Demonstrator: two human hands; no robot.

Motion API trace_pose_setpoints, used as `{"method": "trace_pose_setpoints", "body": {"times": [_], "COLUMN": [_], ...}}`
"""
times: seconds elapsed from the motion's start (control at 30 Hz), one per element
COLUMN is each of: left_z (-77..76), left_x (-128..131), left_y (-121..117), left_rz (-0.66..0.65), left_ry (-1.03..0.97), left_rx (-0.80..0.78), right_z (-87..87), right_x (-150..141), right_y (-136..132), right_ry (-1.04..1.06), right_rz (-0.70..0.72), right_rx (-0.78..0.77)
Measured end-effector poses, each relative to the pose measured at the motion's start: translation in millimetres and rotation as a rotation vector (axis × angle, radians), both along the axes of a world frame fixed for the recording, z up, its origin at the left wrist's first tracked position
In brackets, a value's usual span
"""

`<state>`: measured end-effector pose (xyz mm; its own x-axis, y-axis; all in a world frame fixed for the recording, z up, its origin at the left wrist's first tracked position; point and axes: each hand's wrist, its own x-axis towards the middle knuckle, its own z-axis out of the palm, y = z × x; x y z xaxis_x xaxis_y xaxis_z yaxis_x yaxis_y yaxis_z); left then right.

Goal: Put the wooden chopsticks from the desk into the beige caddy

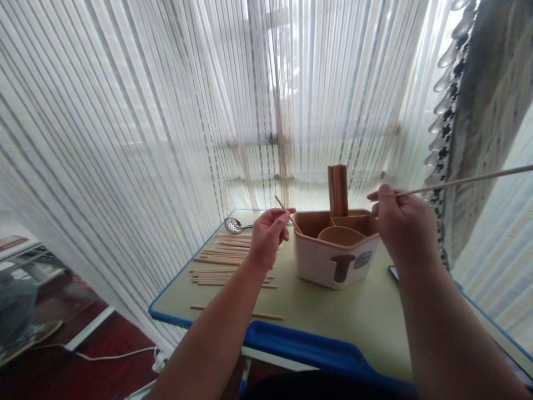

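Observation:
My left hand pinches a light wooden chopstick that slants down to the left rim of the utensil caddy. Whether its tip is inside the caddy I cannot tell. Another chopstick is gripped by my right hand, above the caddy's right side, and points far out to the right. White outside and brown inside, the caddy has divided compartments and a rounded one in front. A bundle of dark brown sticks stands upright at its back. Several loose chopsticks lie in rows left of it, partly behind my left arm.
A metal skimmer lies at the table's back left. The pale table has a blue edge and a blue tray at its front. By my right wrist a dark flat object shows partly. Sheer curtains hang behind.

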<state>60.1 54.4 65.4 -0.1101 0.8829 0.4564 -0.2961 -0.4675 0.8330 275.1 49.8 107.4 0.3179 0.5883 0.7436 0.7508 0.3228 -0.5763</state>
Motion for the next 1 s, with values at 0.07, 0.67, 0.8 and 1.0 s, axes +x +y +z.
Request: {"method": "trace_pose_setpoints", "body": {"times": [0.07, 0.67, 0.8, 1.0], "left_z": [0.1, -3.4, -4.9, -8.1], "left_x": [2.0, 7.2, 8.1, 7.5], "left_y": [-1.9, -7.3, -6.6, -3.7], "left_rz": [-0.002, 0.051, 0.058, 0.036], "left_ry": [0.041, 0.211, 0.232, 0.236], "left_rx": [0.003, 0.06, 0.062, 0.069], "right_z": [0.0, -15.0, -16.4, -13.8], "right_x": [-6.4, -47.9, -47.0, -46.9], "right_y": [-3.0, -8.7, -10.2, -13.1], "right_ry": [0.028, -0.395, -0.414, -0.251], "right_rz": [0.162, 0.518, 0.504, 0.538], "right_rx": [-0.003, -0.261, -0.29, -0.25]}}
